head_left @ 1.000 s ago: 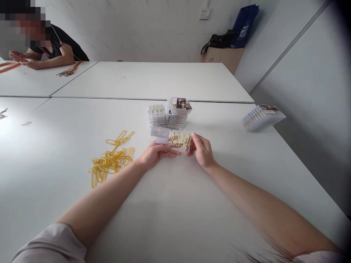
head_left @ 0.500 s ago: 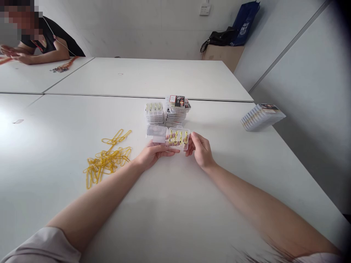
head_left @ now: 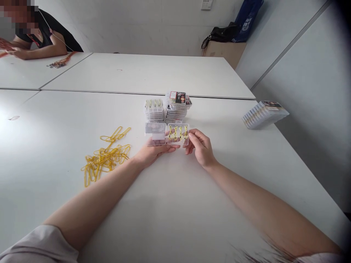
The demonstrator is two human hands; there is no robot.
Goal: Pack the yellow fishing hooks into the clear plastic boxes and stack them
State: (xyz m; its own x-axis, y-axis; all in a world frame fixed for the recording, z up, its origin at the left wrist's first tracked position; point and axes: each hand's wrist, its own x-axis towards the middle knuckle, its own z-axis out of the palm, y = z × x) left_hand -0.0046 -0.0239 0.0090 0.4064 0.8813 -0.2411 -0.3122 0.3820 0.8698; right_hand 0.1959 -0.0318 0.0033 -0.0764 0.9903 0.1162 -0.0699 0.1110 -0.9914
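Observation:
A clear plastic box [head_left: 178, 141] lies with its lid swung out to the left, held above the table. Several yellow looped cords with dark parts [head_left: 175, 133] sit side by side in its compartments. From below and in front, my left hand [head_left: 150, 151] grips the box, its fingers partly hidden behind it. My right hand [head_left: 201, 147] has its thumb and fingers closed at the box's right edge. Just behind stand two stacks of similar boxes, a left stack [head_left: 155, 111] and a right stack with dark printed labels [head_left: 177, 106].
A loose pile of yellow cord loops [head_left: 105, 159] lies left of my left forearm. Another row of boxes [head_left: 264, 115] leans near the table's right edge. Across the tables, a person [head_left: 52, 40] handles orange cords, with a bundle of cords [head_left: 61, 63] nearby.
The view has tipped slightly downward. The box now faces the camera more flatly, and my right thumb has come against its right edge. Both hands stay at the box.

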